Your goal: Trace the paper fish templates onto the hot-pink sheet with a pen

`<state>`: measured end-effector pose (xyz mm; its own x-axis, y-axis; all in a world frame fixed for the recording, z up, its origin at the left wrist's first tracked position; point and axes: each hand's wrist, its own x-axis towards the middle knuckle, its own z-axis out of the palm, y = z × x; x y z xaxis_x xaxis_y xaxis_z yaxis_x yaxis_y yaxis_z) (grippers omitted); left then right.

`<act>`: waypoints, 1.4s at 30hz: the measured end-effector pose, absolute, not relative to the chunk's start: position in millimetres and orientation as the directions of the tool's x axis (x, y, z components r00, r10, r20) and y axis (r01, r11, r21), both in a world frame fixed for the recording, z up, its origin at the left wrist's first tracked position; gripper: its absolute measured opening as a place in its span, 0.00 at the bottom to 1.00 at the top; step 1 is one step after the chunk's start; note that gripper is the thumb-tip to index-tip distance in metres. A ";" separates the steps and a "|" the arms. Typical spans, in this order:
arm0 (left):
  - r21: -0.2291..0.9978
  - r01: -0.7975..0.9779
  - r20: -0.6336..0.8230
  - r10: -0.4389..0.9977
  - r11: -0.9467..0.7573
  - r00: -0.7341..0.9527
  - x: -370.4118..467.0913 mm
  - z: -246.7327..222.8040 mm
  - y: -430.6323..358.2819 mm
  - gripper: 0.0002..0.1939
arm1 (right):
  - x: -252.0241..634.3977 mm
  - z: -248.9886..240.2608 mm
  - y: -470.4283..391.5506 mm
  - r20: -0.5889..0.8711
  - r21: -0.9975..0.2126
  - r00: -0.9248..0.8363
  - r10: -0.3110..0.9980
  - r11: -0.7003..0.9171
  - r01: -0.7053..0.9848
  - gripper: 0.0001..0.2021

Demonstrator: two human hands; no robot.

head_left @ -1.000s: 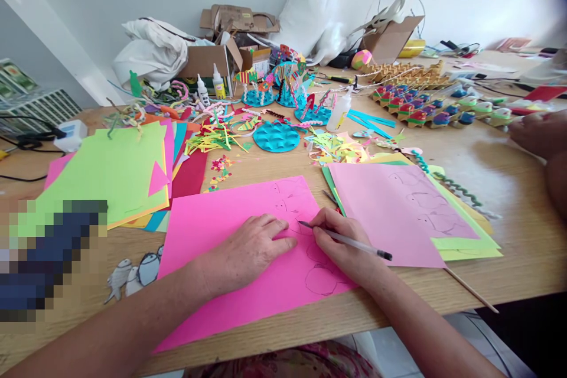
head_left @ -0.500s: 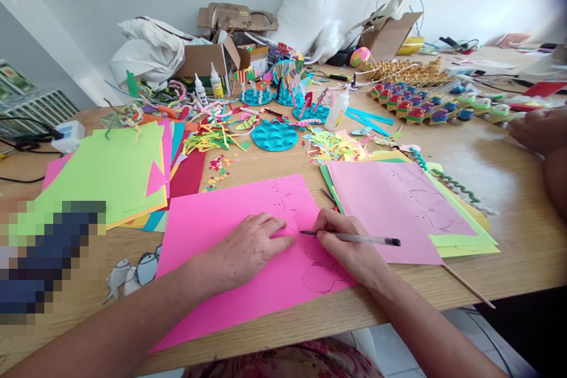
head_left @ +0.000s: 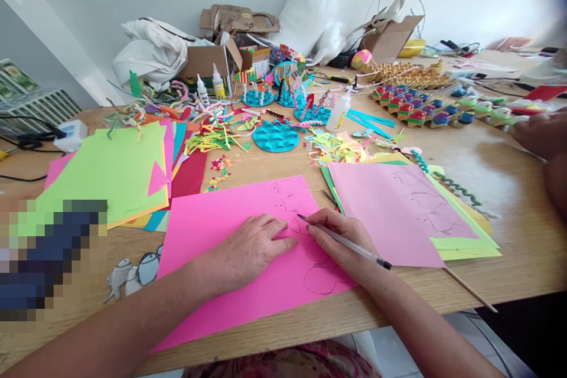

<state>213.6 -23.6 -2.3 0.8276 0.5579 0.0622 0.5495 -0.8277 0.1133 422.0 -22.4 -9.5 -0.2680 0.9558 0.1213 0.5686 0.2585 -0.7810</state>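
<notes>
A bright pink sheet (head_left: 212,283) lies in front of me with fish-like outlines drawn along its right part. My left hand (head_left: 252,248) rests flat on the sheet, fingers stretched and holding nothing. My right hand (head_left: 341,236) grips a pen (head_left: 349,243) between thumb and fingers, its tip at the paper just right of my left fingertips. To the right, a light pink sheet (head_left: 372,207) with similar outlines lies on green and yellow paper. Cut-out grey fish (head_left: 148,267) sit left of the bright pink sheet, partly behind my left forearm.
Stacked coloured paper (head_left: 106,171) lies left. Behind are paper scraps (head_left: 341,147), a blue disc (head_left: 275,136), glue bottles (head_left: 340,109) and painted egg-carton pieces (head_left: 416,109). A wooden stick (head_left: 472,290) lies near the front edge. Another person's hand (head_left: 538,133) is at far right.
My right hand has shifted slightly left and the pen tip up the sheet, with the pen's back end tilted lower. Another short line shows by the tip. My left hand has barely moved.
</notes>
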 end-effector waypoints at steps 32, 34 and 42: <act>0.116 0.554 0.054 0.562 -0.824 0.825 213.0 -1.4 -23.6 0.17 | 422.1 -2.9 -22.9 0.134 -0.764 -0.268 0.954 0.271 0.586 0.04; 0.116 0.554 0.050 0.562 -0.824 0.826 213.2 -1.0 -24.0 0.17 | 422.4 -2.1 -23.4 0.130 -0.772 -0.265 0.955 0.266 0.577 0.04; 0.112 0.554 0.037 0.561 -0.825 0.827 213.9 -1.6 -23.2 0.17 | 422.8 -3.0 -24.3 0.116 -0.799 -0.274 0.955 0.254 0.545 0.04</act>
<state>213.9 -23.2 -1.6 0.8270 0.5610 0.0372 0.5544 -0.8247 0.1117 422.8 -24.3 -3.0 -0.2740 0.9546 0.1165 0.5454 0.2540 -0.7987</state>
